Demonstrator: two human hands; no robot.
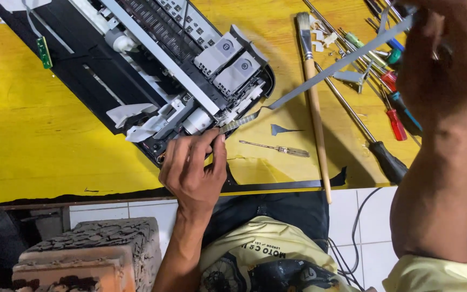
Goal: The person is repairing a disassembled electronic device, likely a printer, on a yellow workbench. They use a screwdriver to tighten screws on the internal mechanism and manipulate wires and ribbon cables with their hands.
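My left hand (193, 170) rests at the near edge of the opened printer chassis (152, 70), its fingertips pinched on the lower end of a flat grey ribbon cable (331, 67). My right hand (441, 65), raised close to the camera, grips the cable's upper end, holding it taut over the yellow table (39, 140). A long-handled brush (314, 103) lies beneath the cable. Screwdrivers (393, 116) lie beside it, under my right hand.
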